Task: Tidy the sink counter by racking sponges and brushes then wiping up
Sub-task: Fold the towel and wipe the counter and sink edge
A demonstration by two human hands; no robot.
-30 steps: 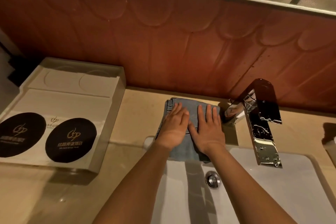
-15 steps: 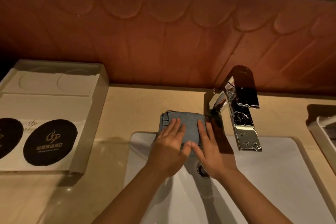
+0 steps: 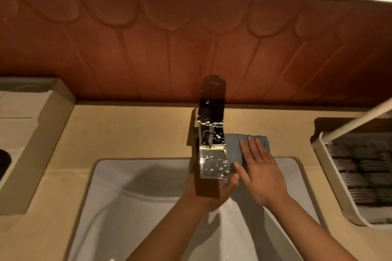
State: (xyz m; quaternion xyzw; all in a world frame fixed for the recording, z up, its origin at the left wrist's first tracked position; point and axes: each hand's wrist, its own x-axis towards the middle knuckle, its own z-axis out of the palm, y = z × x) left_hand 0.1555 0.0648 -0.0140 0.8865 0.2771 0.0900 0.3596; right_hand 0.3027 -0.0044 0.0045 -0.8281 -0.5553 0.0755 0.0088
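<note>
**Cloth under my right palm, beside the tap**

My right hand (image 3: 261,176) lies flat, fingers straight, pressing the folded blue cloth (image 3: 233,148). My left hand (image 3: 212,195) is half hidden under the chrome tap (image 3: 212,133), so I cannot tell its grip. The soft cloth runs lengthwise along the matte beige counter (image 3: 127,133) behind the glossy sink (image 3: 148,197).

The cloth (image 3: 234,149) has slid from left of the faucet (image 3: 212,131) to its right. The right hand (image 3: 262,178) rode along flat on top; the left hand (image 3: 211,196) now sits under the spout (fingers hidden).
</note>
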